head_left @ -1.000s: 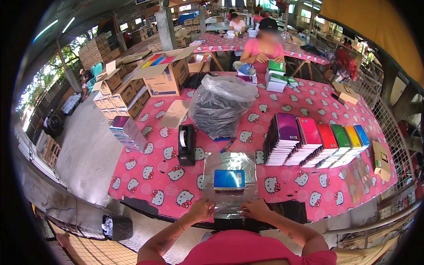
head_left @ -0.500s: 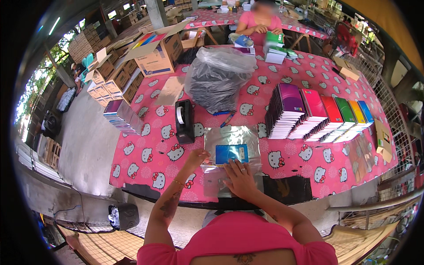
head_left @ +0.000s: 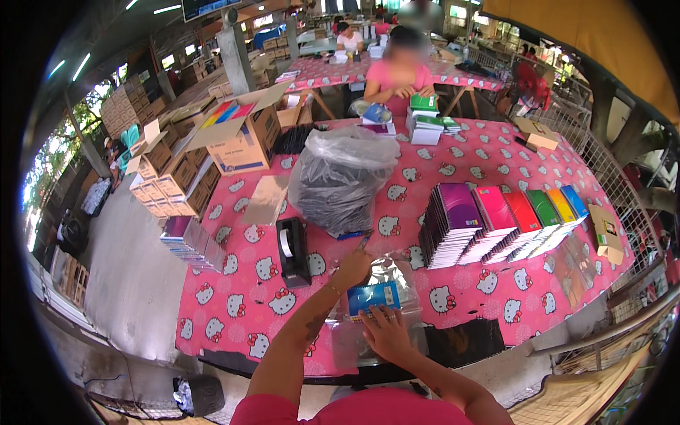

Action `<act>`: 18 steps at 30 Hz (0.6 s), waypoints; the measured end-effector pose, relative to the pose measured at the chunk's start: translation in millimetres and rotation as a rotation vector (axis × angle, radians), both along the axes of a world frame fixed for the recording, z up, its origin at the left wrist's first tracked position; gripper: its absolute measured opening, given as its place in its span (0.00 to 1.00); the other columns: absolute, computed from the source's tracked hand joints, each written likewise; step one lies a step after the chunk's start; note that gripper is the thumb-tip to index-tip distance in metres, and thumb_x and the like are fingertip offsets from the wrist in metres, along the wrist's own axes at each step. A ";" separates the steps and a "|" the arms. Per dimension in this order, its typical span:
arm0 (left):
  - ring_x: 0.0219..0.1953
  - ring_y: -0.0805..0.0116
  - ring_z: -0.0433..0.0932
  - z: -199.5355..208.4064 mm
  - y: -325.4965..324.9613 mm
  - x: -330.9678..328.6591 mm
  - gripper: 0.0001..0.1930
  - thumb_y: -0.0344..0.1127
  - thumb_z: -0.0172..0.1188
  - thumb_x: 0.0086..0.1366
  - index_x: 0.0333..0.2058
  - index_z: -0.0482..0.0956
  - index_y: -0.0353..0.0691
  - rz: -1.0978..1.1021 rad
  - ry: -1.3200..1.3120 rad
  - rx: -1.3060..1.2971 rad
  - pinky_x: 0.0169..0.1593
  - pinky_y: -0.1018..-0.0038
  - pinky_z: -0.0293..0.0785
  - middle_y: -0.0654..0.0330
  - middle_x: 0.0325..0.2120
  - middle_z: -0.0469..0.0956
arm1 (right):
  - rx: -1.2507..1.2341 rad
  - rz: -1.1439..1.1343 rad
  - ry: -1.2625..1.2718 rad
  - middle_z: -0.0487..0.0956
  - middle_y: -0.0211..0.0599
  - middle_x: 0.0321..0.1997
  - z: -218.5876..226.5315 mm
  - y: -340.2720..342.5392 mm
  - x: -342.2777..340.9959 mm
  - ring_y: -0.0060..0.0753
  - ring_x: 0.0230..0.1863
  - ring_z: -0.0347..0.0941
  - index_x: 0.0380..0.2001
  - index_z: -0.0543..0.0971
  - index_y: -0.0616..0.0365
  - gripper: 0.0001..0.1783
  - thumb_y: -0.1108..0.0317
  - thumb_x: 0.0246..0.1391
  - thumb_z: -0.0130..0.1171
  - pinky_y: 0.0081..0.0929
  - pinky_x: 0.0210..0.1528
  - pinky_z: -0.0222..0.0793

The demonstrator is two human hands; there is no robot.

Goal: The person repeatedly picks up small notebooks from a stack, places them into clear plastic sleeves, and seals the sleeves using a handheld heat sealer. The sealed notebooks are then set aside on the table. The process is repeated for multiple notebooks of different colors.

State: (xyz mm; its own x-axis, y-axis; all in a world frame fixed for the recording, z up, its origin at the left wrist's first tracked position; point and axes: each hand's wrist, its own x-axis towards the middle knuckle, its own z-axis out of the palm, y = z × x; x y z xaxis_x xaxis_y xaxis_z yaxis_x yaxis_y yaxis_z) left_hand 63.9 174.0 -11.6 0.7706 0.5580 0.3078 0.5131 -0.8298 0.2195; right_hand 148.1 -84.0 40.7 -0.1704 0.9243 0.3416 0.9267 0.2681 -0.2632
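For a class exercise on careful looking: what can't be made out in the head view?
In the head view:
Part of the blue notebook: under the right hand.
How the left hand meets the slim tool: too small.
Inside bottom of the open box: hidden by its walls.

Fingers of mine: two sets, left fingers [head_left: 362, 261], right fingers [head_left: 383, 312]. Blue spiral-bound notebook [head_left: 368, 294] before me: one. Clear plastic sheeting [head_left: 405, 275]: layers I cannot count. Slim tool [head_left: 364, 241] at my left fingertips: one. Black tape dispenser [head_left: 292, 251]: one. Bulging translucent plastic bag [head_left: 340, 177]: one. Colour-sorted stacks of spiral notebooks [head_left: 499, 230] to my right: six; single copies too many for me to count. Purple-topped notebook stack [head_left: 188, 243] at desk's [head_left: 283, 336] left edge: one. Small brown cardboard cartons [head_left: 536, 134] at right: two. Large open cardboard box [head_left: 241, 150]: one.
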 end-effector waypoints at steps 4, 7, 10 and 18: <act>0.38 0.43 0.79 18.6 -4.0 -1.8 0.07 0.34 0.59 0.57 0.31 0.78 0.36 -0.009 -0.039 -0.055 0.42 0.53 0.75 0.44 0.32 0.79 | 0.010 -0.006 -0.010 0.70 0.38 0.62 -1.8 1.0 2.2 0.47 0.63 0.65 0.62 0.71 0.44 0.32 0.60 0.53 0.63 0.55 0.64 0.60; 0.39 0.44 0.79 16.4 -1.7 -2.2 0.08 0.34 0.60 0.57 0.34 0.78 0.36 0.004 -0.015 -0.077 0.44 0.53 0.74 0.46 0.33 0.79 | 0.027 -0.011 -0.013 0.70 0.37 0.62 -6.0 0.5 0.4 0.46 0.64 0.65 0.62 0.71 0.44 0.32 0.61 0.52 0.63 0.53 0.65 0.60; 0.38 0.45 0.79 13.1 -4.1 1.3 0.08 0.34 0.61 0.55 0.32 0.77 0.39 -0.021 -0.082 -0.011 0.43 0.53 0.74 0.47 0.33 0.79 | 0.033 -0.034 -0.007 0.70 0.36 0.62 -5.8 0.0 0.5 0.45 0.63 0.65 0.62 0.72 0.43 0.31 0.62 0.52 0.63 0.51 0.65 0.59; 0.39 0.45 0.79 -10.8 11.2 -6.2 0.07 0.33 0.61 0.52 0.30 0.77 0.40 0.063 -0.156 -0.095 0.44 0.52 0.74 0.51 0.36 0.80 | 0.084 -0.019 0.008 0.71 0.36 0.60 -6.5 -2.7 -2.1 0.43 0.61 0.66 0.61 0.73 0.43 0.31 0.62 0.51 0.64 0.51 0.64 0.59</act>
